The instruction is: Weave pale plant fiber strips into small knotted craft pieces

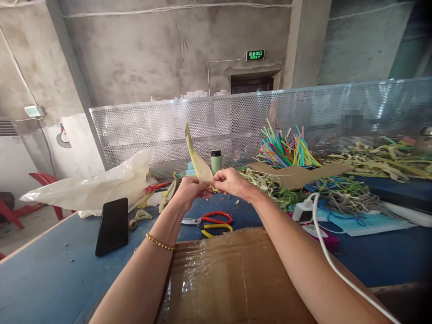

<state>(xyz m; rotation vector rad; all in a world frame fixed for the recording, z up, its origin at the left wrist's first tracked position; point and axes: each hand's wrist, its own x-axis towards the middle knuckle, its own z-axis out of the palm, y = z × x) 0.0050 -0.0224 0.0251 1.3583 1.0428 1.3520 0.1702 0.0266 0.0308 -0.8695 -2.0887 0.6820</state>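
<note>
A pale yellow-green leaf [200,166], which looks like a dried corn husk, stands up from between my hands with its narrow tip pointing up and to the left. My left hand [191,190] pinches its lower part. The fingers of my right hand [230,183] are pressed together at the leaf's lower right edge, close to the left fingertips. Below the hands lie scissors [216,219] with one red and one yellow handle. Beneath my forearms is a brown cardboard box [222,279] with clear tape across it.
A black phone [112,227] and a plastic bag [97,184] lie at left. Behind the hands stands a green bottle [216,162]. Coloured pipe cleaners [286,148], husk strips [381,157], a charger with white cable [303,210] and a blue mask [367,222] fill the right side.
</note>
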